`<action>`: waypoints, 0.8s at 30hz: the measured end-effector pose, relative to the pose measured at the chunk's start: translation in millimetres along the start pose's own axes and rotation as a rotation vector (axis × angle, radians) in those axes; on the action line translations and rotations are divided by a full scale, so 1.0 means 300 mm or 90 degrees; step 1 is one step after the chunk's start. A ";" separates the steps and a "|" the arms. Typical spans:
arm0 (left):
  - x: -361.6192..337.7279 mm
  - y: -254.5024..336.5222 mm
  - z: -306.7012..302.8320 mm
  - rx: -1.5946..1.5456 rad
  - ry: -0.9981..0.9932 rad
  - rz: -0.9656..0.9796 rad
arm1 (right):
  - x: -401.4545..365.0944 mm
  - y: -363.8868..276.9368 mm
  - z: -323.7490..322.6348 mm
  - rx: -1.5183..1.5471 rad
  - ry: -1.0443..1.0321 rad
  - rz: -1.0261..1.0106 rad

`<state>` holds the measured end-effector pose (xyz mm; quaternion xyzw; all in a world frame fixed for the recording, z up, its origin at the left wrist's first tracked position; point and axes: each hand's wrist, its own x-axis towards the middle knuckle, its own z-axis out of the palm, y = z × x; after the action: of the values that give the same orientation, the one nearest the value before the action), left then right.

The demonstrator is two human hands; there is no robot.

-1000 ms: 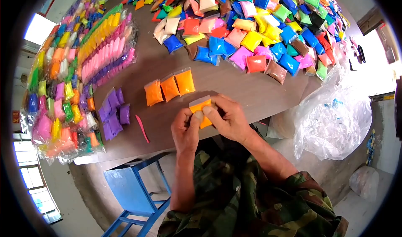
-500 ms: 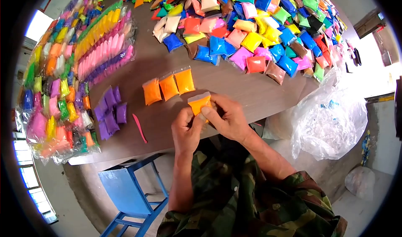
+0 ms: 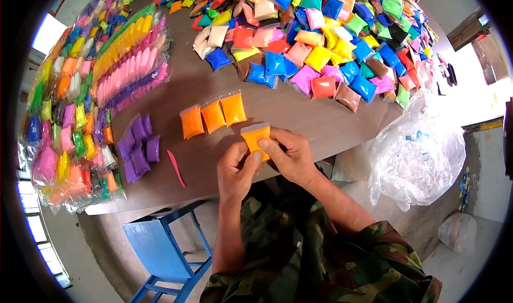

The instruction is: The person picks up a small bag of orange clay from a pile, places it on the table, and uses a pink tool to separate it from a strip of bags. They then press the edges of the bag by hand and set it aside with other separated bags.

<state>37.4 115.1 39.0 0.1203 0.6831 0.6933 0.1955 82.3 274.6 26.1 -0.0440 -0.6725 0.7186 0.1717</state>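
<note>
Between my two hands, at the table's near edge, is a small orange packet (image 3: 255, 137) in clear plastic, its top seam facing away from me. My left hand (image 3: 236, 166) pinches its lower left part with the thumb on top. On the right side, my right hand (image 3: 288, 152) grips it, thumb pressed across its face and fingers hidden behind. Just beyond lie three more orange packets (image 3: 213, 116) side by side. A cluster of purple packets (image 3: 140, 152) rests farther left, with a pink plastic stick (image 3: 176, 168) beside it.
A big heap of mixed-colour packets (image 3: 318, 58) covers the far side of the brown table (image 3: 176, 94). Bagged rows of packets (image 3: 128, 62) line the left. A clear plastic bag (image 3: 419, 161) of crumpled film hangs at the right edge. A blue chair (image 3: 160, 249) stands below left.
Both hands still hold the orange packet, whose face now shows flatter and more fully between the thumbs. The whole view has shifted slightly; the packets on the table stay in place.
</note>
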 end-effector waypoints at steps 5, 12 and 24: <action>0.003 -0.024 -0.010 -0.006 0.012 -0.005 | -0.007 0.008 0.003 -0.075 0.000 -0.008; 0.016 -0.007 0.011 -0.077 0.106 0.022 | -0.006 -0.003 -0.007 -0.079 -0.032 -0.021; -0.001 -0.052 0.007 -0.046 0.111 0.078 | 0.001 -0.008 -0.006 -0.150 -0.042 -0.058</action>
<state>40.2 116.8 23.6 0.0941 0.6635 0.7360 0.0964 82.9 276.5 28.2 -0.0092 -0.7591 0.6267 0.1756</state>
